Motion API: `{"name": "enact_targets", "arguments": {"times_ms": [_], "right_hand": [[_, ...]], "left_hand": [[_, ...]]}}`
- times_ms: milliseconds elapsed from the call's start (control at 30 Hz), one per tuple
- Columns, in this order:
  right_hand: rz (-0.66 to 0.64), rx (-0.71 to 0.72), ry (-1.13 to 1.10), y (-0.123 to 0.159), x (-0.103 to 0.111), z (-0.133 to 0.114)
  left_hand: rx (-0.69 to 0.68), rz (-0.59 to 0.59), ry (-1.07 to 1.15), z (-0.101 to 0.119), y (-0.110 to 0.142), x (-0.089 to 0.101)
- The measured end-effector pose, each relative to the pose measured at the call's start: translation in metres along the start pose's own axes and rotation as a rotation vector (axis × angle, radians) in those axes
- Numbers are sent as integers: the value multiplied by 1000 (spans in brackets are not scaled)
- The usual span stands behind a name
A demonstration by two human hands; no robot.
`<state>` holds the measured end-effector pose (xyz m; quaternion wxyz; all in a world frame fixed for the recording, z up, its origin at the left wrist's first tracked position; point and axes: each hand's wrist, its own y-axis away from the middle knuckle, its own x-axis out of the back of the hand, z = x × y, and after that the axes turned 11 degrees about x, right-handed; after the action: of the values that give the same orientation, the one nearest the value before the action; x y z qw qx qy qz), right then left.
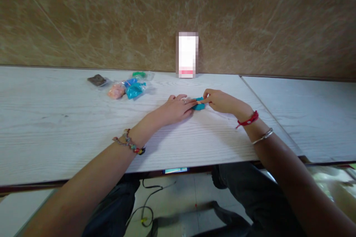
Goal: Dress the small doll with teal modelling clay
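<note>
A flat piece of blue modelling clay (199, 107) lies on the white wood-grain table, with a small peach-coloured strip of clay (198, 102) across its top. My left hand (178, 110) comes from the left, its index finger and thumb closed on the clay's left edge; the other fingers are loosely bent, and one wears a ring. From the right, my right hand (221, 100) has its fingertips pinched at the right end of the peach strip, the remaining fingers curled. The fingertips partly hide both clay pieces.
Left of my hands lie clear bags of blue clay (135, 90), peach clay (116, 91), green clay (139, 74) and a dark brown piece (97, 80). A blurred-out phone-shaped object (187, 55) leans on the marbled wall (111, 18). A table seam (267, 107) runs at right; a cable (144, 207) lies below.
</note>
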<state>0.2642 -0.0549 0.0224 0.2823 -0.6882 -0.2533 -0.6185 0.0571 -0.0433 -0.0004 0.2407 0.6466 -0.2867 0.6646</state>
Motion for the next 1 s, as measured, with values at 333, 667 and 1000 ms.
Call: {"name": "enact_targets", "arguments": {"times_ms": [333,667,1000], "right_hand": [[3,-9,30,0,-3,1],[30,-51,14,3,4,3],[84,-13,44,1,-1,1]], "left_hand": [[0,-10,9,-1,0,-1],[8,-44,42,-3,2,0],[142,65,254,-19,-1,-1]]}}
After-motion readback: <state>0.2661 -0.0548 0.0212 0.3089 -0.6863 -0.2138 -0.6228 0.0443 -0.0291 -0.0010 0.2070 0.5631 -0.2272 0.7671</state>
